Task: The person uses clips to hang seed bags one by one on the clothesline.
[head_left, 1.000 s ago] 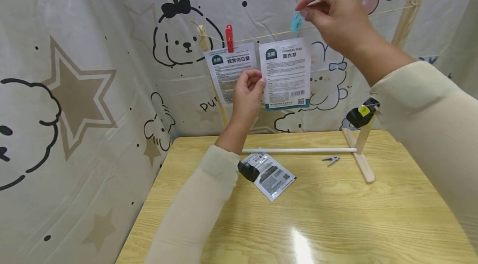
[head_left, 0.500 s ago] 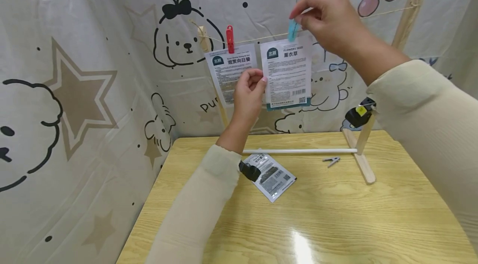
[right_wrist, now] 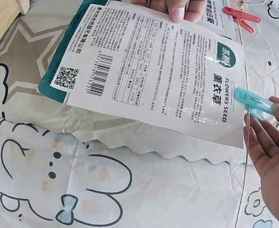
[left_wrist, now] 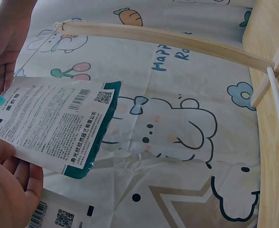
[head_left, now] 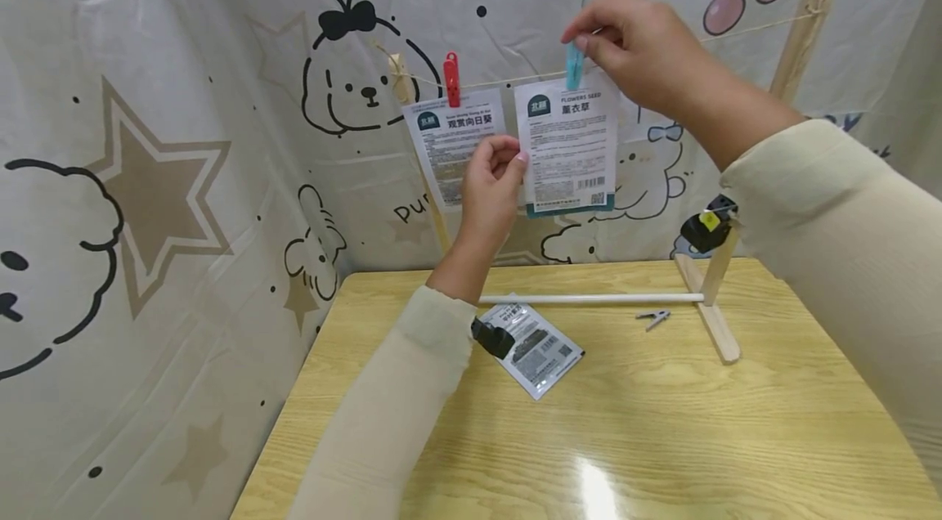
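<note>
Presently, the white seed packet [head_left: 567, 144] is upright just below the string [head_left: 515, 80], with its long axis almost vertical in the head view and its top leaning slightly to the left. The printed side faces the person; the title end points up to the string, and the end with the teal border points down. The left hand [head_left: 489, 185] has the thumb and the bent fingers brought together on the left edge of the packet, about its middle, so they pinch this edge, and the rest of the packet extends to the right of the fingertips. The right hand [head_left: 633, 46] is above the packet's top right corner; its thumb and forefinger are near to each other and pinch the handle end of the turquoise clothespin [head_left: 574, 66], while the other fingers are loosely bent. This clothespin also stands nearly vertical, handles up and biting end down, below the fingertips, and in the right wrist view its biting end overlaps the string and the packet's top edge. How firmly it bites, I cannot tell. To the left, the red clothespin [head_left: 452, 78] stands over the top of the sunflower packet [head_left: 456, 123], which is partly behind the left hand. On the table [head_left: 662, 438] lies the third packet [head_left: 540, 348], placed obliquely.
</note>
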A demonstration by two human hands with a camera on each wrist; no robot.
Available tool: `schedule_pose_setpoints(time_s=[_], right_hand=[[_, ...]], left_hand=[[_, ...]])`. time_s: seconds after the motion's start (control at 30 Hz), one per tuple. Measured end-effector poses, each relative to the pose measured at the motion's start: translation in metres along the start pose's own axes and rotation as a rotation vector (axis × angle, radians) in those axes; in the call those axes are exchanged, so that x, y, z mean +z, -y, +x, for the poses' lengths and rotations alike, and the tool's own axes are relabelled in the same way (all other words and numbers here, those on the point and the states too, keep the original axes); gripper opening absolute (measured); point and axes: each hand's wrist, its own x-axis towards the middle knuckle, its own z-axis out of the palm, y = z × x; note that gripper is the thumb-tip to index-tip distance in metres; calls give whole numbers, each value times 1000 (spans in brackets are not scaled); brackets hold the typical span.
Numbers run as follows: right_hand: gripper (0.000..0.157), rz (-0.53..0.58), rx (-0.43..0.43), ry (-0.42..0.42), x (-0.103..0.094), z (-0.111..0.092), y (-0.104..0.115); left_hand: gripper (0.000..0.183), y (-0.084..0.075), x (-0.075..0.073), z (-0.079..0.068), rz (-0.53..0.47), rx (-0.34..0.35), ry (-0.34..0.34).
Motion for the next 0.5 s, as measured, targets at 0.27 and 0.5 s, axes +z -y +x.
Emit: schedule_pose_setpoints(time_s=[0.27,0.5], right_hand=[[41,-22,-10,41,-1,-1,1],[42,-25,-12,60,0,-4,1]], left_hand=[[16,2,-1,-1,19,33,28],[16,5,-1,-3,44,39,35]])
